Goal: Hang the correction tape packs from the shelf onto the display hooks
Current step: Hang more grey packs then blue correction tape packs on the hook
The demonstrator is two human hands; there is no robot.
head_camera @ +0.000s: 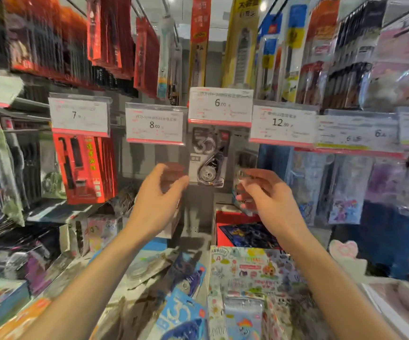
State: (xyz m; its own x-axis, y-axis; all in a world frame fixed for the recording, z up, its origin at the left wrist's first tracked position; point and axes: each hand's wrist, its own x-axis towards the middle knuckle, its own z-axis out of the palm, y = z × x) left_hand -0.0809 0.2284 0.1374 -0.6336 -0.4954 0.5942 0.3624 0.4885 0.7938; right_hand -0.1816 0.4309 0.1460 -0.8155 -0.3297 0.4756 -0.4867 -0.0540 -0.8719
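A grey and black correction tape pack [208, 155] hangs on a display hook under the 6.00 price tag [220, 106]. My left hand [159, 192] is raised just left of the pack's lower edge, fingers relaxed and spread, holding nothing that I can make out. My right hand [262, 190] is raised just right of the pack, fingers loosely curled and blurred, with nothing visibly in them. On the shelf below my arms lie more correction tape packs, blue ones [182, 312] and a grey one [149, 266].
Price tags marked 8.00 [155, 124] and 12 [282, 122] flank the middle hook. Red packs [83, 165] hang at the left, pastel packs [345, 187] at the right. Sticker sheets [250, 271] and a red box [237, 227] crowd the shelf.
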